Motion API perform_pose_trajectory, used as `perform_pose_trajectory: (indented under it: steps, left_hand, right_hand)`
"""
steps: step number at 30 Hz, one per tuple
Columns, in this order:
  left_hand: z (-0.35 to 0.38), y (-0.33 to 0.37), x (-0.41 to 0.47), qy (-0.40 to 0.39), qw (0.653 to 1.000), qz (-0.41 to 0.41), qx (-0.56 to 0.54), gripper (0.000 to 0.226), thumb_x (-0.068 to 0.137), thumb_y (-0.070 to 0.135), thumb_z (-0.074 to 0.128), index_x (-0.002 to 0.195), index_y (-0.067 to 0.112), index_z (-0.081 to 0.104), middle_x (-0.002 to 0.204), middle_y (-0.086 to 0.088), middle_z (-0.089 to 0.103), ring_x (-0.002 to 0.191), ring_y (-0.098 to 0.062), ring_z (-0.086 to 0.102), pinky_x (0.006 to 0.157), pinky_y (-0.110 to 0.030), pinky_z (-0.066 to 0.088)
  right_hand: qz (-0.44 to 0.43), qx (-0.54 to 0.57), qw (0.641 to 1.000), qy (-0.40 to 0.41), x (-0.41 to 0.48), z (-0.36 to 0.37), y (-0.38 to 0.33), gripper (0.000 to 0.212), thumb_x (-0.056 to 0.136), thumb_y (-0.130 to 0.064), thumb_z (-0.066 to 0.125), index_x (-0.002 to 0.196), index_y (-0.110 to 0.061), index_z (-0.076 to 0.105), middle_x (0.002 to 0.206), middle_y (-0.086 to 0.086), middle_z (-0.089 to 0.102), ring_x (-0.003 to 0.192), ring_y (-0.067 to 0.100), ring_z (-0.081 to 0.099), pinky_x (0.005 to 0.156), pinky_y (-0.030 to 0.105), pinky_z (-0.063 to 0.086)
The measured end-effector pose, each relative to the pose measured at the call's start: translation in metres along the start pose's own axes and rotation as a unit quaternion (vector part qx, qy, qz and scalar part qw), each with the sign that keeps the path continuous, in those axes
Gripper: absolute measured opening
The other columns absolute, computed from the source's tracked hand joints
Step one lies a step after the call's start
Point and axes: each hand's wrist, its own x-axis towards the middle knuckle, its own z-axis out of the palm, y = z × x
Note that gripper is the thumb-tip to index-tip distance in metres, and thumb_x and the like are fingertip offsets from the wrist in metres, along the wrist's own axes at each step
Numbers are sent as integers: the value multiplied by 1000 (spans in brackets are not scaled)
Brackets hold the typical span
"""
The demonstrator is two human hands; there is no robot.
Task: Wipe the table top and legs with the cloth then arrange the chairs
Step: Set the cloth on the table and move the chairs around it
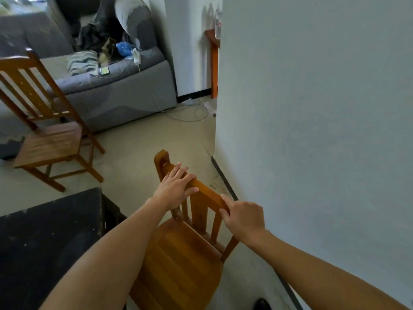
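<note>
A wooden chair (185, 253) stands right below me, between the dark table (44, 238) on the left and the white wall on the right. My left hand (176, 186) lies over the far part of its top rail, fingers curled on the wood. My right hand (243, 218) grips the near part of the same rail. A second wooden chair (44, 130) stands apart at the left, turned away from the table, in front of the sofa. No cloth shows anywhere in view.
A grey sofa (116, 86) with cushions, bags and a phone fills the back left. Cables (190, 110) trail on the floor by the wall corner. A small wooden side table (214, 61) stands in the far passage. The white wall (312, 108) is close on the right.
</note>
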Motion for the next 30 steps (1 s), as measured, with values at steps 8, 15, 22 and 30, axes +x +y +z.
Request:
perform_pose_trajectory:
  steps: [8, 15, 22, 30]
  left_hand:
    - [11, 49, -16, 104, 958, -200, -175, 80, 88, 66, 43, 152, 25, 16, 161, 0, 2, 148, -24, -2, 118, -50, 16]
    - [33, 124, 9, 109, 863, -383, -310, 126, 78, 55, 69, 144, 14, -29, 158, -3, -24, 146, -21, -15, 121, -40, 8]
    - [17, 122, -2, 93, 847, -375, -366, 118, 82, 29, 74, 148, 22, -24, 158, 4, -23, 146, -16, -8, 115, -30, 12]
    - [8, 110, -52, 4, 864, -376, -335, 118, 81, 24, 74, 147, 32, -23, 161, 7, -6, 147, -22, 12, 115, -45, 28]
  right_hand:
    - [127, 210, 964, -107, 45, -29, 59, 50, 97, -57, 39, 85, -16, 65, 80, 2, 70, 67, 14, 68, 74, 41, 60]
    - [-13, 135, 983, -122, 138, -43, 75, 45, 99, -55, 38, 109, -22, 67, 91, -4, 69, 82, 14, 63, 76, 34, 55]
    - [-227, 101, 964, -98, 216, -31, 18, 48, 99, -52, 41, 136, -23, 53, 134, 2, 58, 118, 21, 56, 91, 37, 50]
    - [-399, -25, 900, -174, 207, -8, -73, 49, 100, -52, 35, 144, -31, 42, 161, 2, 22, 148, 26, 18, 114, 49, 25]
